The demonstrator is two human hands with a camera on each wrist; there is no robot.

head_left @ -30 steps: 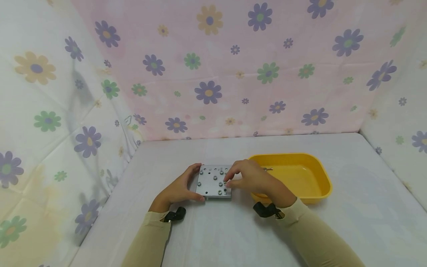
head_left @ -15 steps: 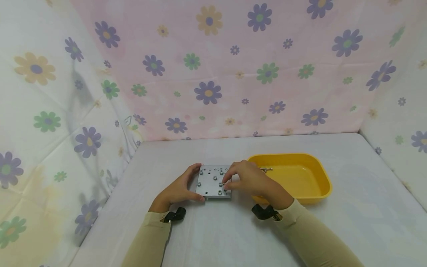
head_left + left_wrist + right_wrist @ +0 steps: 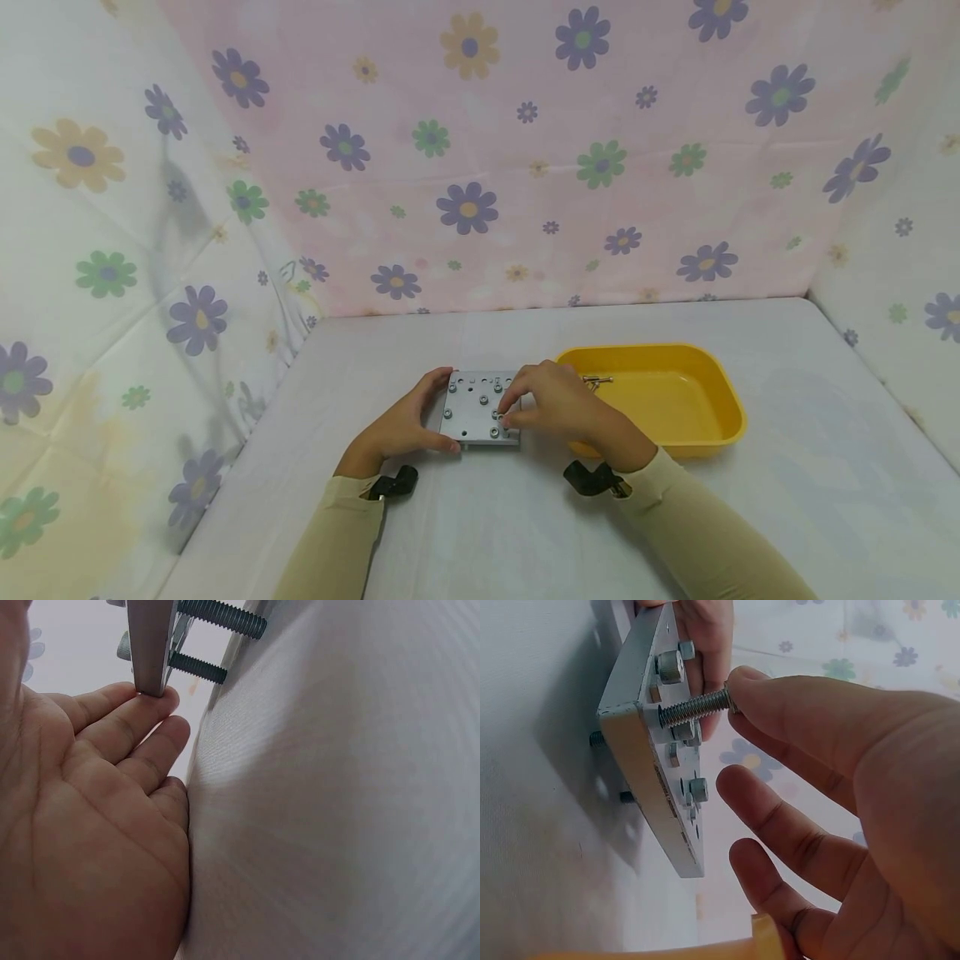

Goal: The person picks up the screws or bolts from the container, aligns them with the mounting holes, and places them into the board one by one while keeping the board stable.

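Observation:
A silver metal plate (image 3: 471,419) with holes and several socket-head bolts lies level in front of me. My left hand (image 3: 401,425) holds it by its left side, thumb at the near edge and fingers at the far edge. Between thumb and forefinger, my right hand (image 3: 562,404) pinches a threaded bolt (image 3: 695,709) by its head. In the right wrist view, its tip is at a hole near the plate's corner, most of the thread still outside. Other bolt shanks (image 3: 221,616) stick out beneath the plate, which stands off the cloth.
Just right of the plate is a yellow tray (image 3: 731,408), partly behind my right hand. A few loose bolts (image 3: 600,380) lie at its left end. White cloth (image 3: 480,533) covers the table, and flowered fabric (image 3: 480,275) hangs around the back and sides.
My right hand has shifted slightly left and toward me over the plate, carrying the bolt to a hole near the right edge. The left hand and plate have stayed still.

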